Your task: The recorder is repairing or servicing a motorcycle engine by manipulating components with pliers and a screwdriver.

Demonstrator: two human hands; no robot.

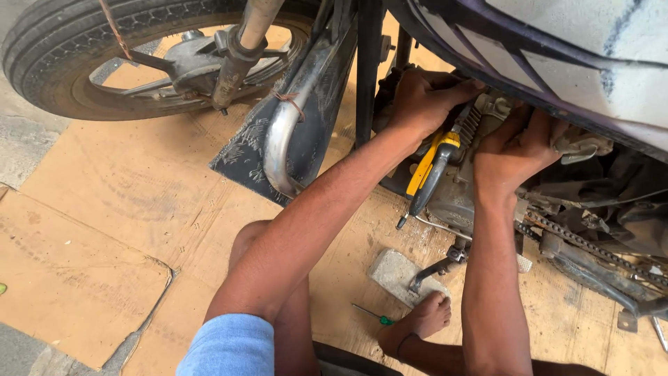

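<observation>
A motorcycle engine (459, 198) sits under a dark body panel (557, 49). My left hand (421, 97) reaches in from the lower left and is closed at the top of the engine, by its cooling fins (470, 122). Pliers (428, 174) with yellow and black handles hang down from under this hand, handles together. My right hand (515, 150) presses against the engine just to the right. Its fingers go up behind a metal part, out of sight.
A spoked wheel (56, 63) stands at the top left, with a curved chrome pipe (278, 139) beside it. Flattened cardboard (104, 230) covers the floor. A green-handled screwdriver (372, 315), a stone block (393, 268) and my bare foot (424, 317) lie below. The drive chain (584, 244) runs right.
</observation>
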